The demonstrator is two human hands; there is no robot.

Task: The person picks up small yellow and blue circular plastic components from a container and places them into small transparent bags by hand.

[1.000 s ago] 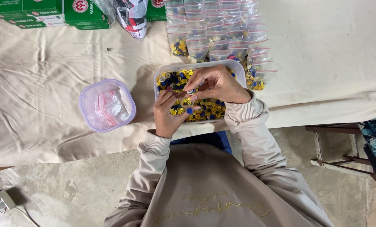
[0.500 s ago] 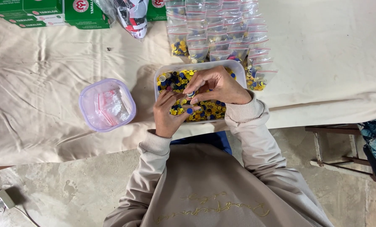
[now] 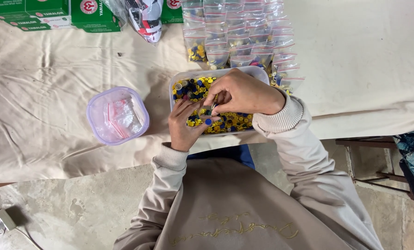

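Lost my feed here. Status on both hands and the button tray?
Left hand cupped, blue button at fingertips. Right hand pinching small pieces over the tray of buttons. Nothing in the way.

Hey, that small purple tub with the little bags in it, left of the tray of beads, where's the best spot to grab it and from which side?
Probably take the purple tub by its rim, thumb on one wall and fingers on the opposite one, coming from straight above. It stands upright and open on the cloth with bare space all round, and its rounded corners give a grip little to catch on. The left hand is nearest.
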